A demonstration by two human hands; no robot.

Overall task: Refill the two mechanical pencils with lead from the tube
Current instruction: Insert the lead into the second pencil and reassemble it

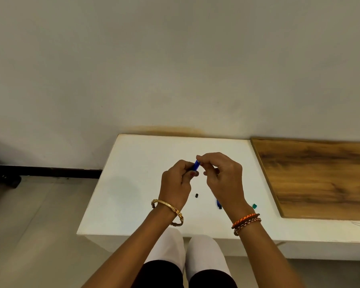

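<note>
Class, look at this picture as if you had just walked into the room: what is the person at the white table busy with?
A person holds a blue pencil above the white table. The left hand grips its body and the right hand pinches at its upper end. A small black cap lies loose on the table below. A second blue pencil lies partly hidden behind the right wrist, with a small green piece beside it. Whether any lead has gone in cannot be seen.

Blue pencil barrel [196,165]; small black cap [196,195]; green piece [254,205]; white table [133,183]; brown wood-grain panel [320,175], right; gold bangle [168,206]; orange braided wristband [244,218].
</note>
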